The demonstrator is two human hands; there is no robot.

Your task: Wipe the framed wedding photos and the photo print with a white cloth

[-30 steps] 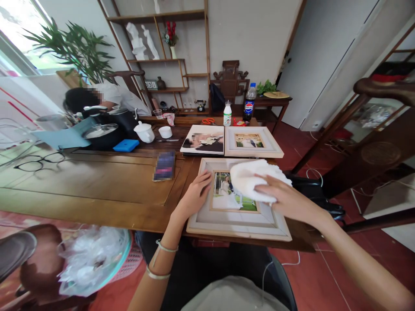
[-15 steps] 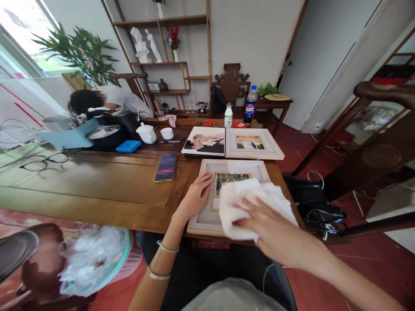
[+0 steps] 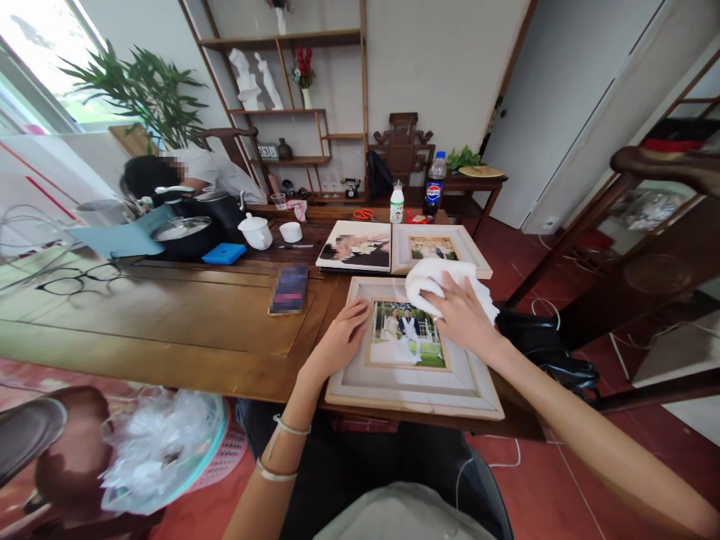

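Observation:
A white framed wedding photo lies flat at the near right end of the wooden table. My left hand rests flat on the frame's left edge, fingers spread. My right hand presses a white cloth onto the frame's far right corner, fingers over the cloth. Behind it lie a second white framed photo and an unframed photo print.
A phone, glasses, blue case, white teapot, pots and two bottles stand on the table. Another person sits far left. A basket with plastic is at lower left, a black bag at right.
My right hand swept the cloth from the frame's upper right down over the photo to the near edge, then back up to the far right corner. My left hand stayed put.

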